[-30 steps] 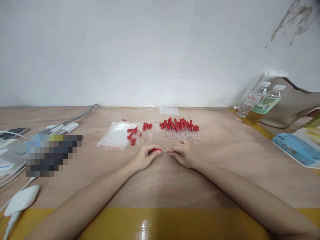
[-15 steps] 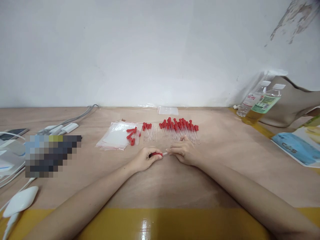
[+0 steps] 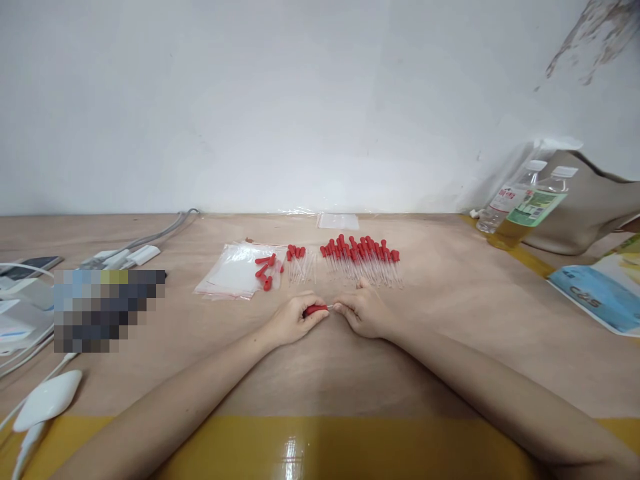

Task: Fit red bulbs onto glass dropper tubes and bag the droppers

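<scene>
Left grip (image 3: 295,320) clamps around a red bulb (image 3: 316,310); right grip (image 3: 367,313) pinches the clear tube (image 3: 331,307) between them.

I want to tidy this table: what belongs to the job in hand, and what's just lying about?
Apparently in the job:
red bulb, left hand
clear tube, right hand
loose red bulbs
bulb-topped tubes

Apparently lying about:
two bottles
blue packet
grey cable

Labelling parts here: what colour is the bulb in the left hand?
The bulb in the left hand is red, clearest in the head view.
</scene>
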`<state>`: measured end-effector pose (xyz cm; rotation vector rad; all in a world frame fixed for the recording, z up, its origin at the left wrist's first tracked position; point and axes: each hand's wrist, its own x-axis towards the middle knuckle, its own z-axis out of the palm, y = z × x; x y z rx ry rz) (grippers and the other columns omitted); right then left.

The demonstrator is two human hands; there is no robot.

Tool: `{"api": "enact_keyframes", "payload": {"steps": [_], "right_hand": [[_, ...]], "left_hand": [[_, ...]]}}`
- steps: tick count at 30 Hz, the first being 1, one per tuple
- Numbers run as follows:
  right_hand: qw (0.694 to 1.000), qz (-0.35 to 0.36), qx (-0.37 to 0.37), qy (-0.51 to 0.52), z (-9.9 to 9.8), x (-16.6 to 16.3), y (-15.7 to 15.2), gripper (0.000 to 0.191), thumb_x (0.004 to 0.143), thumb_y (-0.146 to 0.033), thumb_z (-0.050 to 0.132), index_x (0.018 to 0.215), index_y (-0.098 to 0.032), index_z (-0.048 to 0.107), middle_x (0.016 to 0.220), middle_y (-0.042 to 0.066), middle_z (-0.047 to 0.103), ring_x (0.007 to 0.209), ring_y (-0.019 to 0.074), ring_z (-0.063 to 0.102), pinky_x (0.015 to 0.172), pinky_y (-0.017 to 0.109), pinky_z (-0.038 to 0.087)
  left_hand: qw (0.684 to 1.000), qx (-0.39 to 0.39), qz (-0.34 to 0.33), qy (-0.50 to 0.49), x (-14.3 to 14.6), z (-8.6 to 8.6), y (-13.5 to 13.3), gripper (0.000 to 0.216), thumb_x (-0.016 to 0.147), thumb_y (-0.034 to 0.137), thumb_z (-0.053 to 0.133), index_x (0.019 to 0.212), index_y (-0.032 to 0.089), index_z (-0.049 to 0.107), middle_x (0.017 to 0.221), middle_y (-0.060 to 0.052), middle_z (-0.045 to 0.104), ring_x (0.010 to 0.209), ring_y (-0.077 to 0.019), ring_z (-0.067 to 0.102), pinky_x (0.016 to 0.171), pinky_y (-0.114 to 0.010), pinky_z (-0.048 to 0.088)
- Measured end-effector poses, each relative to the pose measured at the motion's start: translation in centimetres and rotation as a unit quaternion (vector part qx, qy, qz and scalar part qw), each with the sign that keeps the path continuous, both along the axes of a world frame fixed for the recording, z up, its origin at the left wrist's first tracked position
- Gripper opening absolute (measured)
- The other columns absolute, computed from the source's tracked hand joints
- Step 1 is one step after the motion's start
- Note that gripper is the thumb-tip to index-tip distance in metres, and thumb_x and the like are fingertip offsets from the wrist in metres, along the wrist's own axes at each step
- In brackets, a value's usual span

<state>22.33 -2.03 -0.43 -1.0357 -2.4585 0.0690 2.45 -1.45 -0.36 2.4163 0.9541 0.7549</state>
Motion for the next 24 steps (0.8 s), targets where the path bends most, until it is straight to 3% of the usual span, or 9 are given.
{"api": "enact_keyframes", "payload": {"steps": [10,15,17,19,22,24], "right_hand": [[0.994,-0.038,-0.096,-0.020,0.7,-1.3,0.0,0.027,0.088,-0.022,0.035,0.074,-0.019,0.059,0.064,-0.001,0.062,0.058,0.0107,0.050,0.074,0.030,0.026],[0.996,-0.030,-0.074,-0.036,2.3,-0.8,-0.3,0.024,0.087,-0.023,0.039,0.083,-0.019,0.062,0.084,0.005,0.064,0.080,0.0160,0.054,0.074,0.029,0.030],[0.996,-0.035,-0.081,-0.017,2.9,-0.2,0.0,0.022,0.084,-0.020,0.041,0.083,-0.018,0.063,0.086,0.005,0.064,0.080,0.0159,0.054,0.070,0.027,0.034],[0.990,-0.076,-0.119,0.026,3.3,0.3,0.8,0.022,0.083,-0.019,0.042,0.082,-0.017,0.064,0.081,0.005,0.064,0.073,0.0143,0.056,0.065,0.024,0.036],[0.967,-0.180,-0.151,0.102,3.5,0.3,3.1,0.017,0.078,-0.021,0.048,0.080,-0.016,0.064,0.076,0.004,0.065,0.070,0.0138,0.057,0.063,0.023,0.039],[0.950,-0.248,-0.134,0.137,3.3,-0.5,5.0,0.015,0.074,-0.021,0.053,0.083,-0.014,0.063,0.078,0.005,0.065,0.074,0.0150,0.058,0.067,0.023,0.040]], "left_hand": [[0.998,0.062,-0.011,0.008,-0.1,0.2,0.4,0.022,0.086,0.029,0.045,0.082,0.015,0.061,0.072,-0.003,0.057,0.067,-0.0123,0.052,0.062,-0.023,0.040],[0.994,0.104,-0.006,0.030,-1.1,1.1,1.0,0.022,0.085,0.031,0.045,0.095,0.017,0.059,0.084,-0.004,0.059,0.077,-0.0140,0.054,0.070,-0.025,0.042],[0.988,0.144,0.032,0.050,-2.0,1.4,1.3,0.029,0.082,0.036,0.050,0.106,0.019,0.055,0.095,-0.005,0.058,0.087,-0.0171,0.053,0.077,-0.028,0.041],[0.971,0.194,0.112,0.079,-2.9,1.6,1.8,0.038,0.079,0.040,0.053,0.111,0.019,0.053,0.103,-0.007,0.055,0.096,-0.0218,0.049,0.083,-0.034,0.038],[0.934,0.233,0.242,0.125,-4.1,1.4,2.6,0.031,0.079,0.038,0.052,0.102,0.018,0.057,0.099,-0.009,0.056,0.095,-0.0255,0.047,0.081,-0.038,0.035],[0.916,0.233,0.290,0.148,-4.5,1.1,3.1,0.027,0.079,0.037,0.052,0.096,0.017,0.059,0.095,-0.009,0.056,0.093,-0.0263,0.047,0.077,-0.037,0.035]]}}
